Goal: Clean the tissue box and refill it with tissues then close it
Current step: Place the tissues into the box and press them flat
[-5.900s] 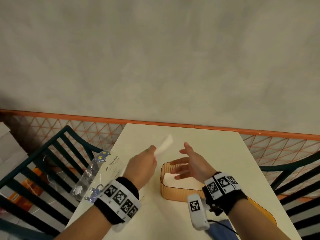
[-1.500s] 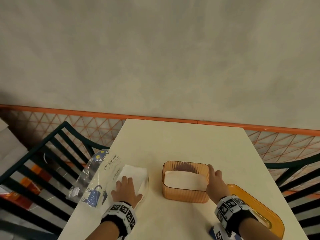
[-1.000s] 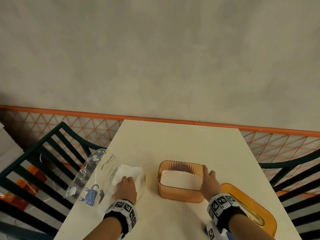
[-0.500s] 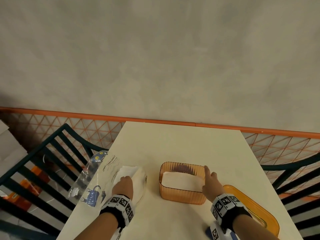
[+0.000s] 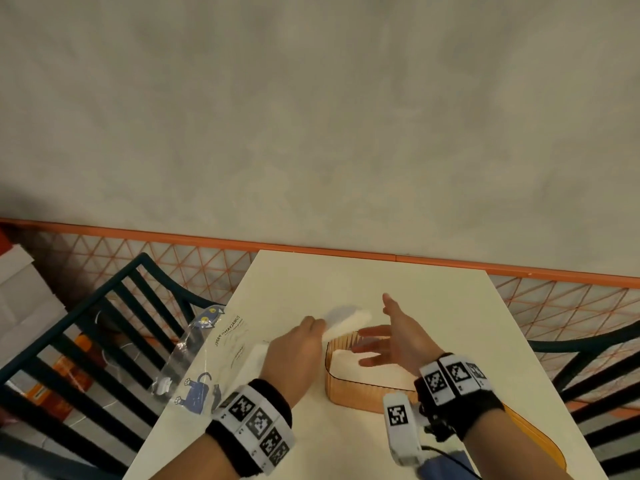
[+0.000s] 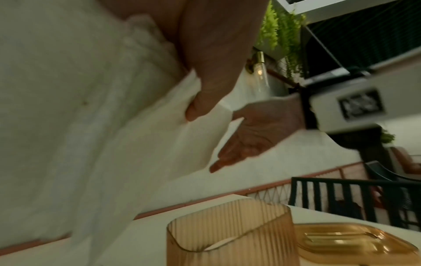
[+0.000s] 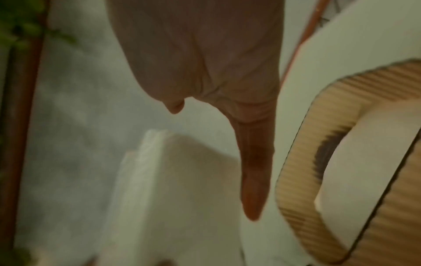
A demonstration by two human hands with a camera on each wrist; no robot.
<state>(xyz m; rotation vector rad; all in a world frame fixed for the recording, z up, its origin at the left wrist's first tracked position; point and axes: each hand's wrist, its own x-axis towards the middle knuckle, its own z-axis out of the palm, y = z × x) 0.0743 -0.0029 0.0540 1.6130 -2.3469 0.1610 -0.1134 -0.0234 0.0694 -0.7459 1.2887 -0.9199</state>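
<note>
The left hand [image 5: 294,351] pinches a bunch of tissues [image 5: 346,325] above the orange tissue box [image 5: 363,393] (some tissues inside); the right hand [image 5: 394,344] waits with fingers spread wide.

Dark slatted chair [image 5: 104,344] left of table [image 5: 346,282]; possibly ferns [image 6: 271,27] behind.

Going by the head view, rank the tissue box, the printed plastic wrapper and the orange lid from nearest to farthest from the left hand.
1. Tissue box: just right of the left hand, which holds a tissue stack.
2. Printed plastic wrapper: on the table's left side.
3. Orange lid: far right, behind the right wrist.
</note>
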